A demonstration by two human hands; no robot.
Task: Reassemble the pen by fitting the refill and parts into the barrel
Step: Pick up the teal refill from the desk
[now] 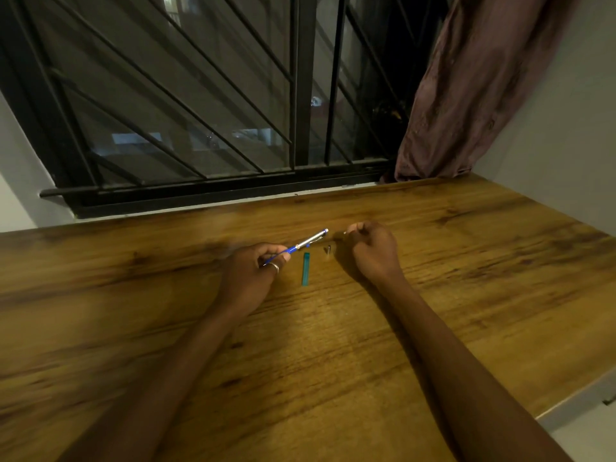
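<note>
Pretty dim overall, warm yellowish indoor light. The wooden surface (333, 355) has a soft sheen mid-frame and falls off darker at the left and the bottom corners. The right hand (370, 251) throws a soft shadow to its left. Window (186, 95) mostly dark, few pale patches. Wide-angle bends the bars (301, 78) and edges; everything's slightly soft.

Barred window (186, 95) — wooden table (333, 345).

The left hand (250, 275) wears one thin, plain silver ring (274, 267) around a finger, set back from the fingertip near the knuckle, and the left forearm (186, 355) and right forearm (443, 348) are bare.
</note>
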